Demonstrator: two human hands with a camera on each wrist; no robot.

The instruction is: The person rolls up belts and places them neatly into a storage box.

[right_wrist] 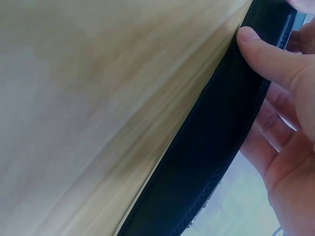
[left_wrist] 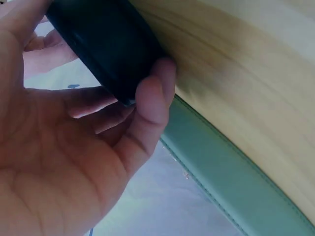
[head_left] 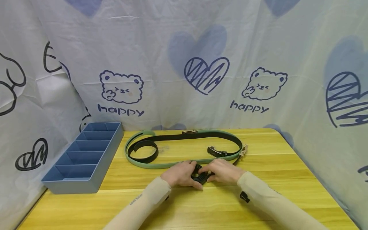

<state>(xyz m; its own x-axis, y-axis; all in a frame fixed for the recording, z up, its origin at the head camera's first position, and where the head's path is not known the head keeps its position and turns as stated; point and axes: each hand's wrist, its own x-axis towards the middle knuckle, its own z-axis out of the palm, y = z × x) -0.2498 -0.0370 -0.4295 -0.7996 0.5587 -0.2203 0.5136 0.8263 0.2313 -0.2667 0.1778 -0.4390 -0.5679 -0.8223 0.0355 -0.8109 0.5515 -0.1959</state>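
Note:
A black belt (head_left: 200,180), partly wound into a flat coil standing on its edge, lies between both hands near the middle of the table. My left hand (head_left: 182,174) grips the coil from its left side, fingers and thumb curled round it. In the left wrist view the thumb and fingers press on the coil's dark outer face (left_wrist: 106,44). From the right, my right hand (head_left: 224,171) pinches the belt beside the coil. In the right wrist view its thumb lies on the stitched black strap (right_wrist: 206,128). The belt's loose end runs right, partly hidden behind that hand.
A green belt (head_left: 161,166) lies in a wide loop behind the hands. Inside it is another black belt (head_left: 187,137) with a dark buckle (head_left: 215,151). A metal buckle (head_left: 243,151) sits at the right. A blue divided box (head_left: 73,187) stands at the left, before a patterned curtain (head_left: 164,80).

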